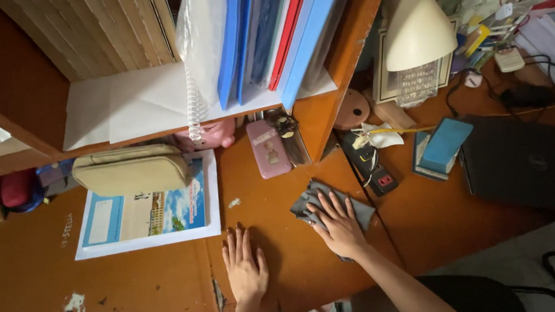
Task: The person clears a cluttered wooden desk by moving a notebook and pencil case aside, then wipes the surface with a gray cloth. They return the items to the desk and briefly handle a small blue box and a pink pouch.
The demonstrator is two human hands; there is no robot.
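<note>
My right hand (337,225) lies flat, fingers spread, pressing on a grey cloth (307,201) that is crumpled on the brown wooden desk (268,207). My left hand (244,265) rests palm down on the bare desk just to the left of it, fingers together and holding nothing. Both forearms come in from the bottom edge.
A blue and white booklet (148,215) lies left of my hands with a beige pouch (132,169) on it. A pink case (267,149) and a black power strip (370,165) sit behind the cloth. A closed black laptop (524,165) is at right. Folders (272,33) stand on the shelf.
</note>
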